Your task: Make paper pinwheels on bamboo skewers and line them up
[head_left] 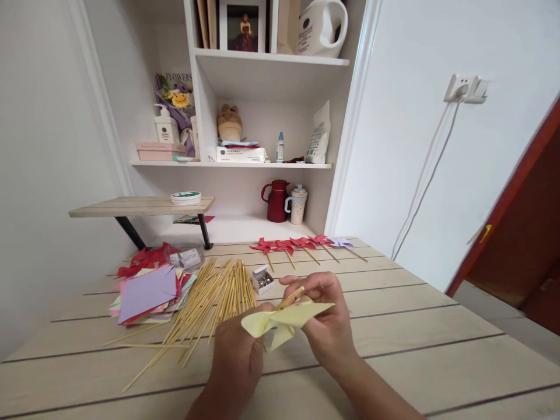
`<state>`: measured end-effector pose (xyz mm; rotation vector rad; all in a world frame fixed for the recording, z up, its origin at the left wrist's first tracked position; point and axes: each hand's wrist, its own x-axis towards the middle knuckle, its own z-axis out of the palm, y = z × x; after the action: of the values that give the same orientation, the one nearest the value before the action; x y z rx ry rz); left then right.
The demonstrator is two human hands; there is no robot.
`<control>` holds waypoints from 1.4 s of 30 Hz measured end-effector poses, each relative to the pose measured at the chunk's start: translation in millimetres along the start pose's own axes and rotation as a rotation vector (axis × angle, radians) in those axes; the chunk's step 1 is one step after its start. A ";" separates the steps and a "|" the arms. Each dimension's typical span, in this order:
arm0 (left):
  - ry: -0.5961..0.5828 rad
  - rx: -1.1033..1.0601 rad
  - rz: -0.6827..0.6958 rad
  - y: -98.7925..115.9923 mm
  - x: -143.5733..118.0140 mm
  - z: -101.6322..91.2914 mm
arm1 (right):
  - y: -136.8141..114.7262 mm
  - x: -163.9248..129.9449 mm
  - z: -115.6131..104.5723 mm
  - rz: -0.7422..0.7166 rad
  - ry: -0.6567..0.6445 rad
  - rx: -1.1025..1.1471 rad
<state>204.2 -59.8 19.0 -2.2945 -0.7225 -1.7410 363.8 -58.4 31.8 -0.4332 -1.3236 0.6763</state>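
My left hand [238, 356] and my right hand [326, 318] hold a pale yellow folded paper pinwheel [284, 321] above the wooden table [415, 350]. A thin wooden stick [289, 298] lies against the pinwheel's centre, pinched by my right fingers. My left hand grips the paper from below on the left. A pile of bamboo sticks [210, 303] lies just left of my hands. A small open box of pins [262, 280] stands behind the hands.
A stack of coloured paper squares [149, 291] lies at the left. A row of finished red pinwheels [291, 245] and a purple one [341, 242] lies at the table's back edge. Behind stand shelves with a red jug [276, 201] and a small riser shelf [140, 207].
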 end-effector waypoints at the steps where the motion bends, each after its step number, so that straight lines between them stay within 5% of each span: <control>1: -0.010 0.001 0.014 0.2 1.1 -0.4 | -0.9 -0.4 -0.2 0.007 -0.001 -0.007; 9: -0.079 0.103 0.054 0.1 5.8 -5.5 | -3.0 2.0 -8.8 -0.127 -0.084 -0.252; 26: -0.169 0.005 -0.087 -3.3 -3.0 -5.3 | 4.7 2.2 -13.2 -0.109 -0.131 -0.230; 29: -0.167 -0.162 -0.278 -4.3 -4.8 0.9 | 3.1 6.4 -13.7 0.014 -0.145 -0.240; 32: -0.156 -0.338 -0.626 -5.8 -6.7 10.2 | 2.3 12.9 -14.3 0.155 -0.144 -0.214; 36: -0.004 -0.655 -1.038 -6.8 -2.1 16.3 | 3.4 22.7 -18.2 0.201 -0.036 -0.042; 42: 0.084 -0.861 -1.222 -7.7 6.7 15.8 | 15.7 31.6 -28.6 0.372 0.346 0.101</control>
<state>215.5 -44.7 19.4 -2.2837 -1.9342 -3.1090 391.6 -23.2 38.9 -0.6899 -0.8842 0.9256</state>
